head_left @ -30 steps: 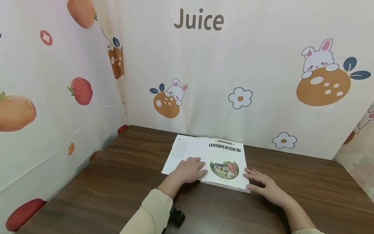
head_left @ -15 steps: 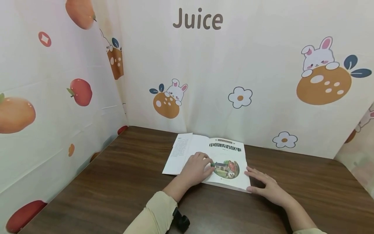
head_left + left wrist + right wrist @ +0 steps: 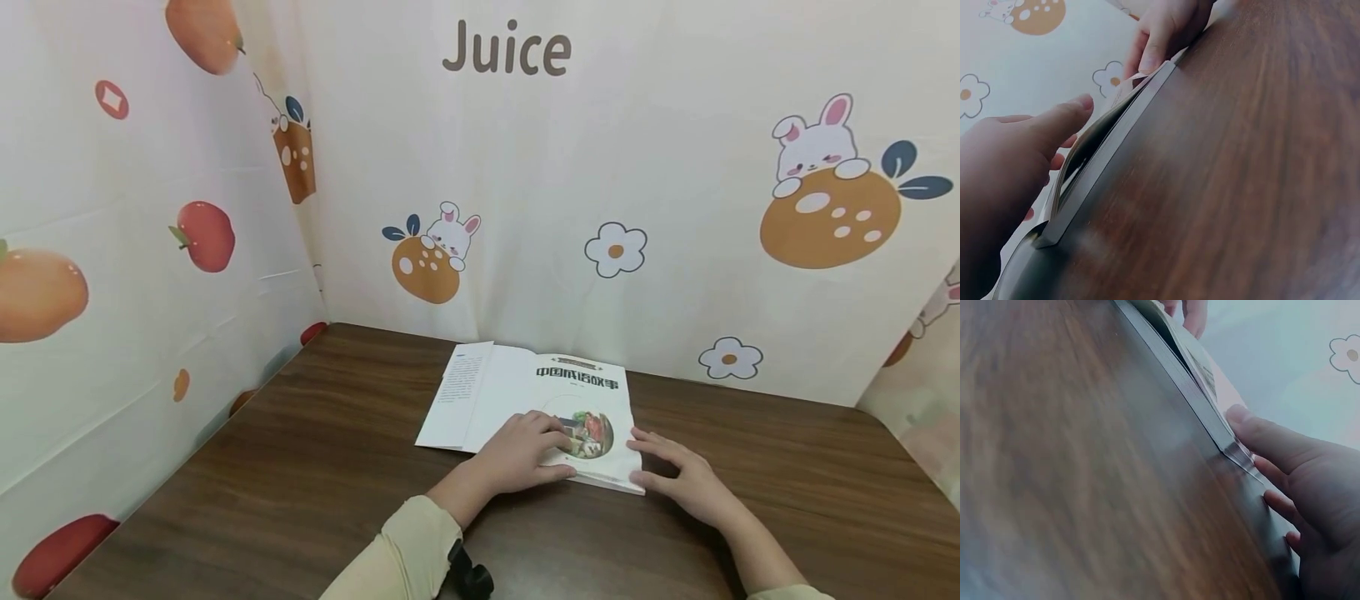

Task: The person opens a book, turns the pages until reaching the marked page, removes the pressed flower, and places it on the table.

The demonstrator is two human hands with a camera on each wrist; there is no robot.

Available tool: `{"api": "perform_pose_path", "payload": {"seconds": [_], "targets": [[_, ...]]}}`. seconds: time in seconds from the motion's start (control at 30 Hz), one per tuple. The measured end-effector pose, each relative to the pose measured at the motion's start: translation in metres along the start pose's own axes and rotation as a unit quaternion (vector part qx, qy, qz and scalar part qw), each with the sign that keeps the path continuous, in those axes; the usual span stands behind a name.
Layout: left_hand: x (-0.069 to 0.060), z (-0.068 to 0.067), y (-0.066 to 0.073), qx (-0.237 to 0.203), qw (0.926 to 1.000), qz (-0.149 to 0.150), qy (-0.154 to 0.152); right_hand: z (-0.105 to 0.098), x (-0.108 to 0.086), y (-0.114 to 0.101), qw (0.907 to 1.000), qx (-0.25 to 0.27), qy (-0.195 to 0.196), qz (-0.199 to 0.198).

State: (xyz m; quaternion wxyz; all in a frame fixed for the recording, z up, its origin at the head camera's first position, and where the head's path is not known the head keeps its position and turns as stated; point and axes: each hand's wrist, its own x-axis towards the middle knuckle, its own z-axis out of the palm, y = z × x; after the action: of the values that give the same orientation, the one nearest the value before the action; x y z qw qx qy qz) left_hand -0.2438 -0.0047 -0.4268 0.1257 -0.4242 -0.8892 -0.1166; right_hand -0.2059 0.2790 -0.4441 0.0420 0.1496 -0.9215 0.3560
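Observation:
An open book point(image 3: 510, 396) lies on the wooden table, with a title page of dark Chinese lettering on its right side. In the head view my left hand point(image 3: 521, 454) rests on that page, its fingers over part of the round coloured picture point(image 3: 592, 433) and its thumb near the front edge. My right hand point(image 3: 693, 483) touches the book's right edge with fingertips and thumb point(image 3: 1254, 428) near the front corner. Seen from the left wrist, the upper pages point(image 3: 1094, 128) bulge up from the thick page block point(image 3: 1116, 150).
The brown tabletop point(image 3: 300, 467) spreads in front of the book and to both sides. A printed curtain point(image 3: 525, 167) with fruit, rabbits and flowers stands right behind the book, and another point(image 3: 135, 333) along the left. A black device point(image 3: 471, 575) is strapped to the left wrist.
My left hand has slid right and toward me, from the left page near the spine onto the title page. The left page's printed flap has lifted slightly. My right hand stays at the book's right edge.

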Motion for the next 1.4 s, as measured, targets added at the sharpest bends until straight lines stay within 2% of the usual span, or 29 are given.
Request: {"api": "perform_pose_path", "payload": {"seconds": [0.13, 0.4, 0.6, 0.8, 0.97, 1.07, 1.13, 1.27, 1.33, 1.4], "targets": [[0.000, 0.001, 0.000, 0.011, 0.9999, -0.006, 0.009, 0.002, 0.002, -0.002, 0.9997, -0.010, 0.021, 0.008], [0.002, 0.000, 0.003, 0.033, 0.9989, -0.024, 0.022, 0.004, 0.008, -0.008, 0.9984, -0.018, 0.029, 0.045], [0.002, 0.000, 0.005, 0.041, 0.9985, -0.030, 0.023, 0.004, 0.007, -0.011, 0.9976, -0.007, 0.030, 0.062], [0.003, 0.001, 0.005, 0.045, 0.9983, -0.027, 0.025, 0.000, 0.005, -0.018, 0.9930, 0.031, 0.024, 0.112], [0.004, -0.001, 0.007, 0.052, 0.9980, -0.023, 0.029, -0.001, 0.004, -0.019, 0.9920, 0.039, 0.021, 0.118], [0.005, -0.003, 0.007, 0.062, 0.9955, -0.009, 0.072, 0.000, 0.004, -0.018, 0.9926, 0.033, 0.018, 0.116], [0.006, -0.005, 0.007, 0.071, 0.9899, 0.006, 0.123, 0.000, 0.004, -0.018, 0.9932, 0.033, 0.018, 0.111], [0.007, -0.015, 0.004, 0.121, 0.9666, 0.024, 0.225, 0.001, 0.005, -0.017, 0.9942, 0.030, 0.018, 0.101], [0.006, -0.021, 0.001, 0.158, 0.9556, 0.015, 0.249, 0.001, 0.005, -0.017, 0.9945, 0.027, 0.019, 0.099], [0.006, -0.027, -0.001, 0.191, 0.9496, -0.005, 0.248, 0.001, 0.005, -0.017, 0.9947, 0.026, 0.019, 0.097]]}}
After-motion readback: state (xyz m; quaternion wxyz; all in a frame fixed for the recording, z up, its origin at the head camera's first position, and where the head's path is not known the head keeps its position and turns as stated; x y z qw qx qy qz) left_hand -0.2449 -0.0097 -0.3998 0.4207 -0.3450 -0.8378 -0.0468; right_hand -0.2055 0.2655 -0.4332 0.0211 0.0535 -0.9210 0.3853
